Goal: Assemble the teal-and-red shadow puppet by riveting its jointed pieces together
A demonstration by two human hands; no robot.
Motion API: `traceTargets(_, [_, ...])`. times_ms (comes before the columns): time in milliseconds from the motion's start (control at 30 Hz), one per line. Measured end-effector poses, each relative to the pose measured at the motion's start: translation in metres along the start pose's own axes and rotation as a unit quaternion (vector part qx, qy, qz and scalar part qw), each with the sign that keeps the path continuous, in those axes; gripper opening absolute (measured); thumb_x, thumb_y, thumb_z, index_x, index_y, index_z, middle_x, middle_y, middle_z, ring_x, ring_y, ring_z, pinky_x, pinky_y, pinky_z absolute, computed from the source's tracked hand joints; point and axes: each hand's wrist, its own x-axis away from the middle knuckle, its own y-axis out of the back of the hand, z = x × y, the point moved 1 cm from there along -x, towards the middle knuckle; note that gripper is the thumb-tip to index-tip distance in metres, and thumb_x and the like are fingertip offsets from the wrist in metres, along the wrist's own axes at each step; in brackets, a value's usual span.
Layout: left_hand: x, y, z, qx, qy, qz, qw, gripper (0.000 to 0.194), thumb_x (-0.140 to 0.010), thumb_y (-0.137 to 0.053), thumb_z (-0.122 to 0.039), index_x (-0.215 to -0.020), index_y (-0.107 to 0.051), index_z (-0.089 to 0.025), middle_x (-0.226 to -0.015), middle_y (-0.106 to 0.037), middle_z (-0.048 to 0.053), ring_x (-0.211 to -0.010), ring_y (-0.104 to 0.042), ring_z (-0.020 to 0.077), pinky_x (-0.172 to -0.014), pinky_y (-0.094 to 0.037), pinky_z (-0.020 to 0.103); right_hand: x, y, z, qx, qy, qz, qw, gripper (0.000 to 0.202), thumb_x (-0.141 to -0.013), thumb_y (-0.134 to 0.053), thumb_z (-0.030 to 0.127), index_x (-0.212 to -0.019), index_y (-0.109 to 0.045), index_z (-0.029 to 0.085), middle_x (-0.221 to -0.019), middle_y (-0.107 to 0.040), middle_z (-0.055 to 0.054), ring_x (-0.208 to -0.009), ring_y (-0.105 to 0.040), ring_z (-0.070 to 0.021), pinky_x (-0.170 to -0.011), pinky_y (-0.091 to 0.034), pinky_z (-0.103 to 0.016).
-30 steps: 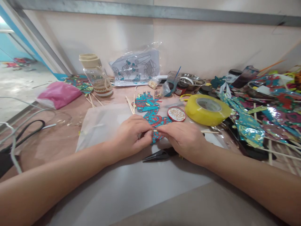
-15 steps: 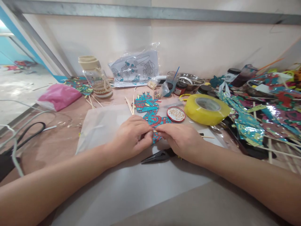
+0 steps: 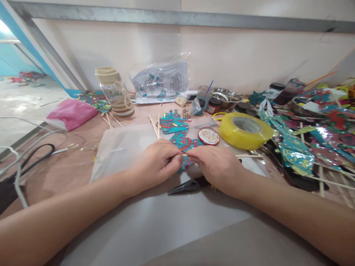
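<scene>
My left hand (image 3: 161,160) and my right hand (image 3: 217,166) meet fingertip to fingertip, both pinching a thin wooden stick (image 3: 249,156) that runs level and pokes out beyond my right hand. Right behind and under the fingers lies a turquoise and red patterned cut-out figure (image 3: 175,125), its lower part partly covered by the hands. Black-tipped pliers (image 3: 185,186) lie just in front, their handles hidden beneath my right hand. A red-rimmed lid (image 3: 208,136) of small beads sits behind my right hand.
Yellow tape roll (image 3: 245,130) stands right of the lid. Loose sticks (image 3: 154,126) lie behind my left hand. Farther back are a bottle (image 3: 115,92), a bagged drawing (image 3: 162,82) and jars (image 3: 213,106). Colourful cut-outs (image 3: 296,147) crowd the right; a pink bag (image 3: 70,113) and black scissors (image 3: 36,157) lie left.
The stick has shifted to the right and now reaches farther out past my right hand, with more of it showing between my fingertips. Both hands have barely moved.
</scene>
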Motion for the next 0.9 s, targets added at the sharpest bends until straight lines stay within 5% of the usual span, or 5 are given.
traceTargets(567, [0.002, -0.003, 0.002, -0.030, -0.063, 0.036, 0.997, 0.026, -0.091, -0.040, -0.018, -0.069, -0.053, -0.017, -0.065, -0.055, 0.000, -0.070, -0.048, 0.0151, -0.073, -0.038, 0.028, -0.006, 0.009, -0.001, -0.016, 0.022, 0.104, 0.994, 0.024, -0.091, -0.040, 0.007, -0.097, -0.063, 0.011, -0.085, -0.073, -0.008, -0.074, -0.067, -0.0187, -0.061, -0.045, -0.030])
traceTargets(767, [0.000, 0.000, -0.003, -0.011, -0.039, 0.008, 0.999, 0.028, -0.092, -0.039, -0.018, -0.069, -0.056, -0.017, -0.064, -0.055, -0.001, -0.066, -0.050, 0.0132, -0.070, -0.038, 0.026, -0.010, 0.008, -0.002, 0.028, -0.033, 0.064, 0.997, 0.018, -0.094, -0.045, 0.017, -0.099, -0.063, 0.015, -0.087, -0.073, -0.005, -0.072, -0.065, -0.0178, -0.060, -0.041, -0.029])
traceTargets(900, [-0.001, 0.003, -0.004, 0.002, -0.005, -0.008, 1.000, 0.031, -0.091, -0.040, -0.018, -0.064, -0.056, -0.017, -0.062, -0.055, 0.000, -0.065, -0.051, 0.0130, -0.066, -0.038, 0.025, -0.012, 0.011, -0.002, 0.057, -0.009, 0.039, 0.998, 0.016, -0.094, -0.051, 0.024, -0.098, -0.063, 0.014, -0.083, -0.069, -0.007, -0.074, -0.063, -0.0207, -0.063, -0.041, -0.030])
